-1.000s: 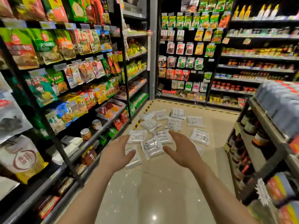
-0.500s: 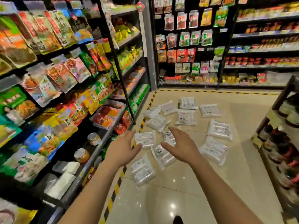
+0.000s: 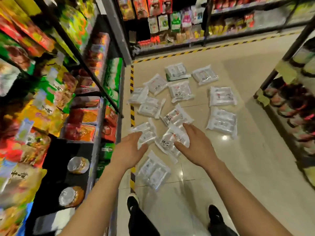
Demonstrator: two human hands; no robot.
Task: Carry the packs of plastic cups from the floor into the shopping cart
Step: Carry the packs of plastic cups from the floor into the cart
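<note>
I stand in a shop aisle, looking down at my two bare hands reaching over the packs of plastic cups [image 3: 180, 92] that lie scattered on the beige tiled floor [image 3: 238, 167]. My left hand [image 3: 127, 150] is spread wide, palm down, its fingertips over the edge of one clear pack [image 3: 146, 132] that lies close to the yellow-and-black striped line [image 3: 132, 114] along the floor's left edge; it grips nothing. My right hand [image 3: 196, 147] is also spread, thumb and fingers apart over the middle pack [image 3: 168, 142], the one with dark lettering; I cannot tell whether it is touching the wrap, and it has closed on nothing. Another pack [image 3: 153, 171] lies nearest to me, just below and between my hands, and the rest fan out toward the far end of the floor. Stocked shelves [image 3: 81, 116] run along the left edge, with a second rack [image 3: 289, 103] at the right. My dark shoes [image 3: 133, 201] stand at the near edge of the floor.
</note>
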